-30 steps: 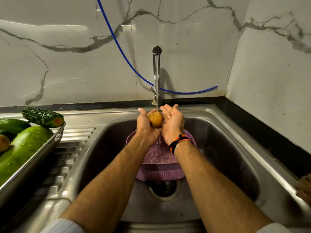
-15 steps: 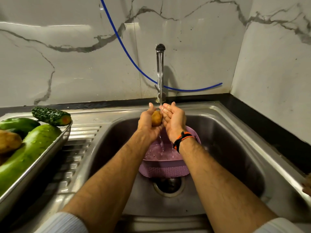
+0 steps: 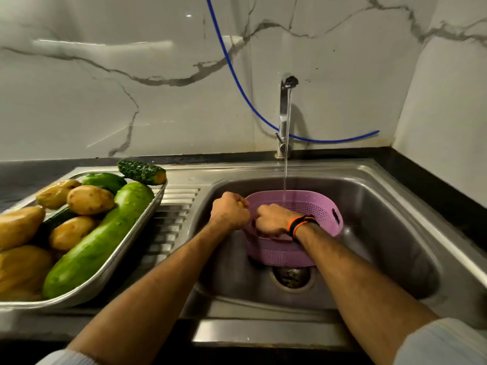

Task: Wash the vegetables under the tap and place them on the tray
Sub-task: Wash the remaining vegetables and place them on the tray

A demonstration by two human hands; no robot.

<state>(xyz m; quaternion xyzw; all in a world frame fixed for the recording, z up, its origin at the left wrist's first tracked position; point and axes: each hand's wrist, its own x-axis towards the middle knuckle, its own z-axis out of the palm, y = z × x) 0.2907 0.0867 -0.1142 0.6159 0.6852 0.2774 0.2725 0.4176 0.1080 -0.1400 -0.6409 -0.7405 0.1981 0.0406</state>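
Fist of left hand [image 3: 229, 211] curls round small potato [image 3: 240, 204], only a yellow sliver showing, at rim of purple basket [image 3: 313, 204] in sink [image 3: 395, 206]. Right hand [image 3: 272, 219] reaches into basket, fingers hidden, can't tell grip. Potato prob wet, slippery, firm, light: wrap whole w/ palm. Tray [image 3: 137, 233] w/ washed veg sits left.

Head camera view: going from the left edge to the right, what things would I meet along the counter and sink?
Metal tray piled with vegetables → ribbed draining board → left hand closed around a small potato → right hand reaching into the purple basket → bare right side of the sink.
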